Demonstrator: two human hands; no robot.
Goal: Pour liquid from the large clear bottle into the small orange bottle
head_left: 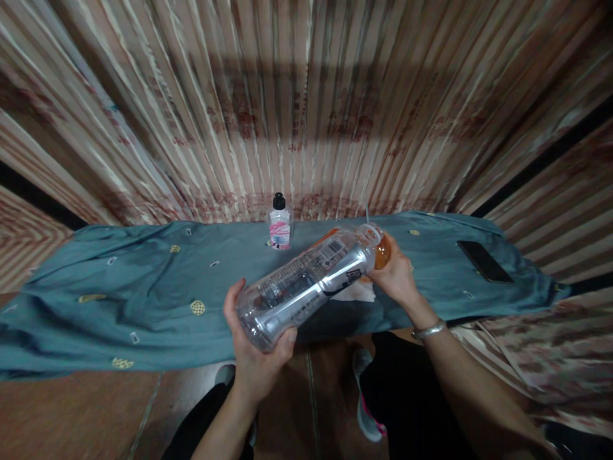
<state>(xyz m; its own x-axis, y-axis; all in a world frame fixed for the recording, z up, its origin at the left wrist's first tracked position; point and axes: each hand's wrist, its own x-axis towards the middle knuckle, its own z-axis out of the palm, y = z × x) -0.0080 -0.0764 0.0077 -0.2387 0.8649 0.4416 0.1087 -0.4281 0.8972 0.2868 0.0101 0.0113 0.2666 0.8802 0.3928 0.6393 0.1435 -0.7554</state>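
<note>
Teal cloth (143, 287), clear bottle (306, 284) slanting, neck up-right, perhaps tipped.

Your left hand (256, 348) reaches up from below with fingers and thumb curled closed in a cupping grip, while your right hand (395, 275), its wrist ringed by a silver metal bracelet (428, 330), extends on a bare forearm, fingers wrapped shut.

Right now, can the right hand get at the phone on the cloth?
Probably not yet: the right hand grips an orange container at the clear bottle mouth. The path over the teal cloth to the phone looks free.
</note>
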